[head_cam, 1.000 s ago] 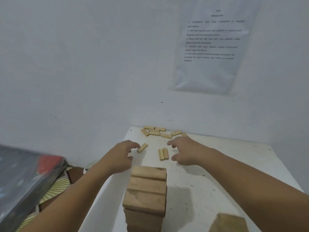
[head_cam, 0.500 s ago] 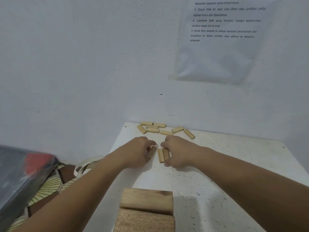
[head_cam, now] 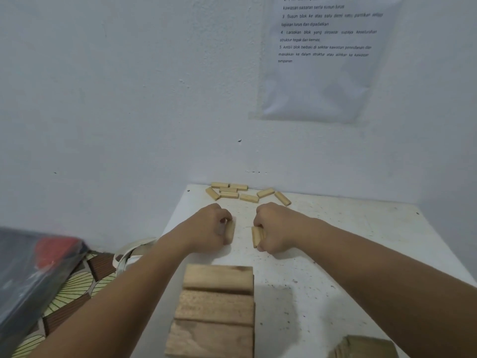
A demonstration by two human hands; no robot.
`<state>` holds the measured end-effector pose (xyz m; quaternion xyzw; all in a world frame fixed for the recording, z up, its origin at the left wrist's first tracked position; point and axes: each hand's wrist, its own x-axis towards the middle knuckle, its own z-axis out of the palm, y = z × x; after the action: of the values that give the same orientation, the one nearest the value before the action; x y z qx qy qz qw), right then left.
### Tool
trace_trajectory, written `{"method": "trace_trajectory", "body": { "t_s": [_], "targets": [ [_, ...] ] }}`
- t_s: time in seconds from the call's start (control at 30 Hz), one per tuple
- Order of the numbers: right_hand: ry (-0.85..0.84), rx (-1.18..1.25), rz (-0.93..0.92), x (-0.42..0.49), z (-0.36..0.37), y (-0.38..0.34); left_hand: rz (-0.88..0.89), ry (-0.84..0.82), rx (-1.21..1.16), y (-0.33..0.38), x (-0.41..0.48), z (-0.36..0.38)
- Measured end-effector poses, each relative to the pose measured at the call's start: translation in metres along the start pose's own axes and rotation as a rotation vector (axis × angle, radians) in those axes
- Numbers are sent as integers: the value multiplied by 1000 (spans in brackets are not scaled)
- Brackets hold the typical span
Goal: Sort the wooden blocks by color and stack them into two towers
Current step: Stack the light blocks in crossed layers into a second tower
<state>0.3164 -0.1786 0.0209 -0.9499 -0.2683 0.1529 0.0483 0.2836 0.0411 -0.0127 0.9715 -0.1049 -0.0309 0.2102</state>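
- The left hand was curled round a single pale block, fingers over its top and thumb underneath, low over the white table.
- The right hand was clenched on what looked like a pale pair of blocks lying side by side, their near ends sticking out below the knuckles. Whether either load had left the tabletop could not be told.
- The two hands sat apart at mid-table, with bare surface between them.
- Behind them, against the wall, the loose blocks lay scattered flat, all of the same pale wood.
- The near tower stood directly in front of the person, its top layer of darker brown blocks; a second stack showed only its top corner at the lower right.
- The step in hand appeared to be the pick-up, a fresh layer of pale blocks gathered for stacking.
- The next move would likely call for lifting both loads and carrying them back to the tower of matching colour, probably the second stack. The arms would need to keep wide of the near tower, and the blocks to be set down square and close together.
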Motion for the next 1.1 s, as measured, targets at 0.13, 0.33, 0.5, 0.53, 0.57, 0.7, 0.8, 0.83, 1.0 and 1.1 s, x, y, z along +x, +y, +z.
{"method": "trace_trajectory", "body": {
  "t_s": [0.13,0.33,0.5,0.53,0.57,0.7,0.8,0.83,1.0,1.1],
  "targets": [
    [60,98,61,-38,-25,6,-112,107,-160,14,-23,-42],
    [212,152,117,-131,-64,3,-76,412,-368,90,-93,-153],
    [360,251,173,-242,-73,0,156,555,-502,199,-205,-197],
    [389,286,184,-266,-70,-1,207,530,-520,220,-229,-191],
    [412,320,197,-287,-65,0,245,481,-526,238,-250,-179],
    [378,349,204,-350,-27,-12,241,269,-359,270,-295,-85],
    [284,282,168,-371,11,-32,157,137,-237,253,-293,-2],
    [261,288,166,-374,25,-38,109,91,-227,245,-291,21],
    [144,292,196,-362,95,-43,-22,-11,-167,216,-284,87],
    [175,297,179,-352,121,-41,-10,-17,-138,209,-280,103]
  ]
}}
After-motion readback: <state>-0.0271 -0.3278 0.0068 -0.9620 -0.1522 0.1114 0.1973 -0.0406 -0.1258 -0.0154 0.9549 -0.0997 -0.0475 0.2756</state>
